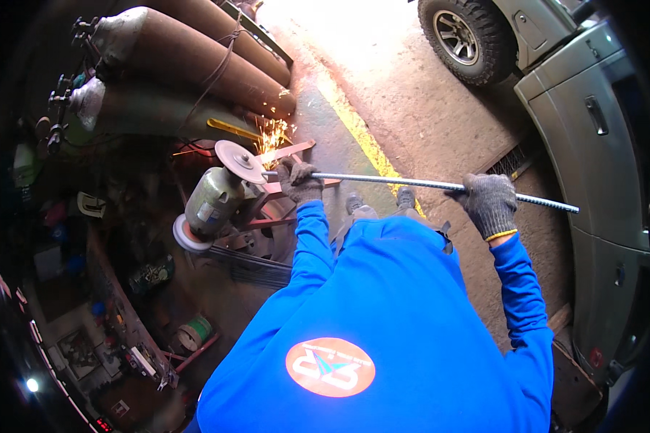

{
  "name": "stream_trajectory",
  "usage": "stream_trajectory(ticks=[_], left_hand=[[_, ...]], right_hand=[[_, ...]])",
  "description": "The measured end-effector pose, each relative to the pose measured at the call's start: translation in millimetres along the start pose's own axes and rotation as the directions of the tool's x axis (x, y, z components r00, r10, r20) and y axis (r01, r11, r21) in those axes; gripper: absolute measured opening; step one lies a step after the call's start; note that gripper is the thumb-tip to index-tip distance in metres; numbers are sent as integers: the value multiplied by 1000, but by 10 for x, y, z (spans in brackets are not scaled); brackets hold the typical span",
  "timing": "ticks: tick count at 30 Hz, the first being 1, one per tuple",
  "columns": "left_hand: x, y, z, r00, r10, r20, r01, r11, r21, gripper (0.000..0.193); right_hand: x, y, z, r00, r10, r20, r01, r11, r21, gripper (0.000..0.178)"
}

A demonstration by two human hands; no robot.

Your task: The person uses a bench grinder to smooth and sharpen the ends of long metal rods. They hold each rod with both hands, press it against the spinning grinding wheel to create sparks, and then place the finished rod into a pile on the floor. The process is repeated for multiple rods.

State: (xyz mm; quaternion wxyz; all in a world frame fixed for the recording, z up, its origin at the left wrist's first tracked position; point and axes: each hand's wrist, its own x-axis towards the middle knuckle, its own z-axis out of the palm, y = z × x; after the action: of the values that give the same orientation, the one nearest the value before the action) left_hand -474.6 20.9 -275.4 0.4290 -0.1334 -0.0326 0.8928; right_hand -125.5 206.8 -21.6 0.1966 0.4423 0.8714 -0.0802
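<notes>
A grey vehicle (592,144) filled the right side and upper right of the frame, one tyre (466,36) showing at the top, parked well clear of the sparks. Two large rust-brown gas cylinders (195,58) lay in the upper left, valve ends toward the frame's left edge, near the grinder and behind it. A yellow painted line (357,126) ran down the concrete floor (426,108) at centre top.

Left of centre stood one bench grinder (213,198) on a red metal stand (267,209), with two wheels: one at its upper end (240,160) and one at its lower end (188,234). A small burst of sparks (271,137) sprang just above the upper wheel, where the rod's tip met it.

One long threaded steel rod (426,184) stretched nearly level from the grinder wheel at centre to the right of the frame. It seemed held that way so that the tip could press squarely on the wheel while its length stayed steady.

Both hands wore grey knit gloves, probably against heat and sharp metal. The left hand (300,180), at centre close to the wheel, had its grip clenched around the rod, apparently guiding the tip. The right hand (491,202), at right of centre and well apart from the left, also had its grip closed on the rod, bearing the free length. Two shoes (379,202) showed on the floor below the rod.
</notes>
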Motion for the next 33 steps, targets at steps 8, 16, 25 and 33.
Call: stream_trajectory(ticks=[8, 16, 25, 33], left_hand=[[-12, -21, 5, 999, 7, 42, -8, 1000, 12, 44], [-53, -181, 114, 979, 144, -145, -124, 983, 139, 40], [-209, -658, 515, 919, 228, -322, -22, 845, 535, 29], [-843, -1699, 1593, 967, -192, -168, 213, 245, 946, 34]], right_hand=[[-230, -10, -5, 743, -233, -627, 292, 956, -9, 26], [-254, 153, 457, 652, -235, -720, 369, 929, 31, 29], [-38, 489, 1333, 944, 17, -329, 85, 952, 294, 31], [228, 1102, 2087, 997, -37, 71, 11, 940, 342, 23]])
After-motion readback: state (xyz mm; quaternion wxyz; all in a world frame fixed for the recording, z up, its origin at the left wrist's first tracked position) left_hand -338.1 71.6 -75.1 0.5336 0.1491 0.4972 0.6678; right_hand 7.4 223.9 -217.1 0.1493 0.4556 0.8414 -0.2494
